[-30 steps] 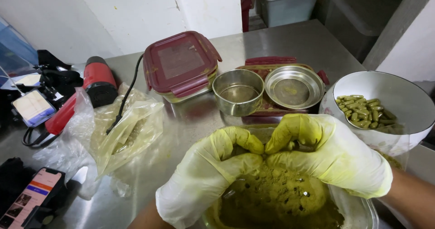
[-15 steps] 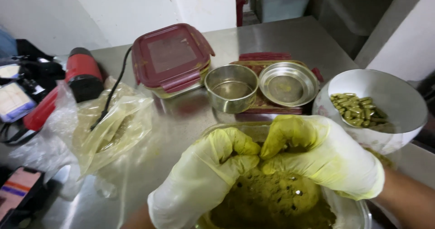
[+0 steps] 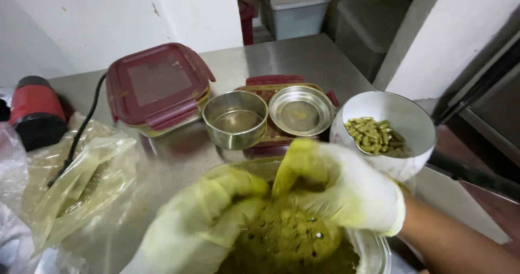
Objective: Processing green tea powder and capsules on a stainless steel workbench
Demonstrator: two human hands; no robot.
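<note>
Both my hands wear thin gloves stained yellow-green. My left hand (image 3: 200,225) and my right hand (image 3: 346,190) meet fingertip to fingertip over a mound of olive-green powder (image 3: 287,236), which has small round holes in it. The powder lies in a clear container (image 3: 374,249) at the table's near edge. The fingertips curl down into the powder, so anything pinched between them is hidden. A white bowl (image 3: 414,117) holding several green capsules (image 3: 374,133) stands just right of my right hand.
On the steel table (image 3: 303,54) behind the powder stand a round metal tin (image 3: 235,119) and its metal lid (image 3: 301,110) on a maroon-lidded box. A glass box with a maroon lid (image 3: 154,84), a crumpled plastic bag (image 3: 92,165) and a red-black appliance (image 3: 35,108) are at the left.
My hands stay pressed together over the powder, the right fingers curling a little lower. The view has shifted, so the table's things sit slightly differently in the picture.
</note>
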